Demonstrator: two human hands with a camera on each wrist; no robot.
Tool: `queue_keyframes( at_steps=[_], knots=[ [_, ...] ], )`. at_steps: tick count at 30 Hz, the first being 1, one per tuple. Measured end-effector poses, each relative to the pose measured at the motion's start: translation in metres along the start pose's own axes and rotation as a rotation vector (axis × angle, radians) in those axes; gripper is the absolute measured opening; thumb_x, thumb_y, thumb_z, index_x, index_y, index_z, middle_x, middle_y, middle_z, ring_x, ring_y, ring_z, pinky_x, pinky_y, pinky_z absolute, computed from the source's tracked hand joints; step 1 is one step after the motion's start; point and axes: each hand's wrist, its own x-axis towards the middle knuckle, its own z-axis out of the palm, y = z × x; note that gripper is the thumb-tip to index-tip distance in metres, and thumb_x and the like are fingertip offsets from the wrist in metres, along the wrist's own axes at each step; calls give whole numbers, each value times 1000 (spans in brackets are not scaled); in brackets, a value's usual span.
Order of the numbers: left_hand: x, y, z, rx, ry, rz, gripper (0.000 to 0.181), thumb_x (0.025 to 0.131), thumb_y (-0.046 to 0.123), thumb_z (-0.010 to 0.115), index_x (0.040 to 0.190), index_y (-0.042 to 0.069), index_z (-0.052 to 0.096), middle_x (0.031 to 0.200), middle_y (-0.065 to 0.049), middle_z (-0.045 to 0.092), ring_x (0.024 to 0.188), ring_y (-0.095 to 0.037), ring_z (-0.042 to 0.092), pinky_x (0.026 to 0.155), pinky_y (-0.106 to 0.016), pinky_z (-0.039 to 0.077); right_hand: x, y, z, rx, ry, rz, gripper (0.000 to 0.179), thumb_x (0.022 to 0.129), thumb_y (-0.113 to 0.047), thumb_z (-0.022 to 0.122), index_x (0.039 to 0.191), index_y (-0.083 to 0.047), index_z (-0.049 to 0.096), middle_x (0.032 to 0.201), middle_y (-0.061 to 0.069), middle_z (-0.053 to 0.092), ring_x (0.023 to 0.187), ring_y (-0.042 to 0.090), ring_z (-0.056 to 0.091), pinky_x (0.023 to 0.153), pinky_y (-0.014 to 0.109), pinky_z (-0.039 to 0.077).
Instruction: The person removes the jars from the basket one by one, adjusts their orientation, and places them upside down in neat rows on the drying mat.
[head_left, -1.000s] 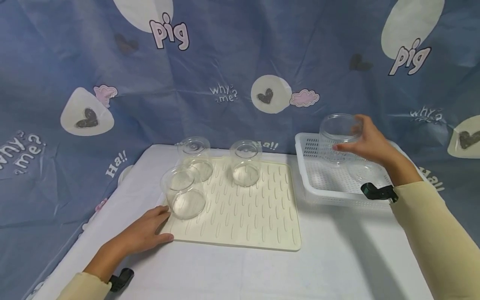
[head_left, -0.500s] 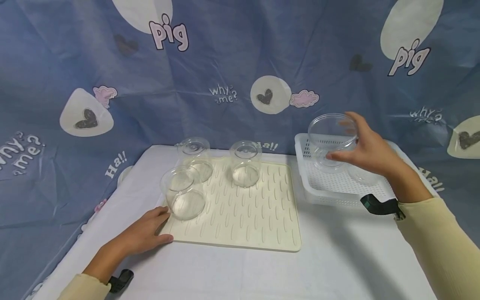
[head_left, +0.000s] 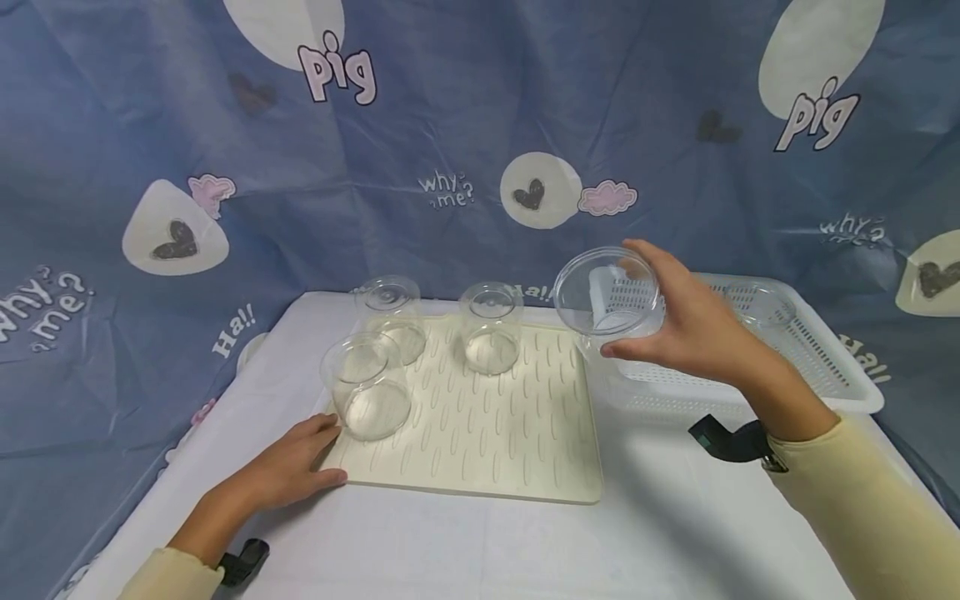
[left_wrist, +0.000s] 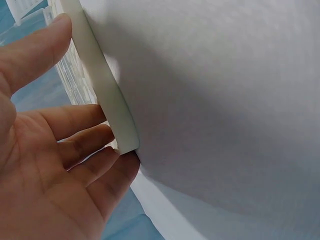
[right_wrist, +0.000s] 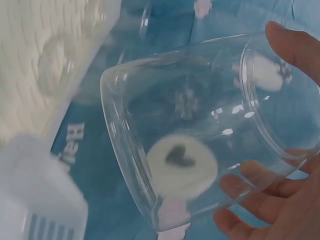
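At about 2 o'clock from the centre of the ribbed cream mat (head_left: 510, 467), a clear cup (head_left: 600, 304) hangs tilted in the air, overlapping the basket's nearest corner in the head view; how high it is I cannot judge. The right hand (head_left: 693, 329) grasps it, thumb on one side and fingers round the other. A second ago that cup was over the inside of the white basket (head_left: 855, 404); now hand and cup have swung towards 9 o'clock, and the cup has tipped one round end towards the head camera. That, as I read it, puts this piece between basket and mat, set down in neither.

Three other clear cups stand on the mat, just as they did: the front cup (head_left: 371, 392) near 9 o'clock, the back-left cup (head_left: 393, 321) near 11, the back-right cup (head_left: 491, 329) near 1. At 8 o'clock the left hand (head_left: 288, 467) touches the mat's corner, fingers extended and clasping nothing, likewise unchanged.

Farther out, towards 2 to 3 o'clock, the basket contains one more clear container (head_left: 761, 308). Under everything lies the white-covered desk (head_left: 420, 542); at 12 o'clock hangs a blue printed cloth (head_left: 450, 100).
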Motion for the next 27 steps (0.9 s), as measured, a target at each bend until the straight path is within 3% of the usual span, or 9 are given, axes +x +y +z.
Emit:
queue_keyframes(
  at_steps=[5, 16, 27],
  knots=[
    [0, 0, 0, -4, -2, 0, 77, 85, 36, 76, 135, -15, 50, 144, -34, 43, 133, -54, 42, 106, -63, 41, -2, -17, 14, 6, -31, -62, 114, 64, -36, 94, 155, -15, 28, 154, 13, 42, 143, 35, 40, 114, 61, 35],
    [0, -1, 1, -14, 5, 6, 77, 85, 36, 76, 135, -16, 50, 144, -35, 43, 132, -55, 42, 105, -64, 42, -5, -43, 51, 136, -208, -131, 115, 66, -41, 92, 156, -17, 25, 154, 4, 44, 141, 27, 46, 114, 55, 41],
    [-1, -1, -1, -22, 0, 0, 77, 85, 39, 76, 136, -14, 50, 146, -34, 42, 133, -54, 41, 106, -64, 42, -4, -50, 73, 133, -267, -132, 116, 66, -44, 91, 157, -19, 23, 155, 3, 43, 133, 24, 53, 108, 53, 47]
  ],
)
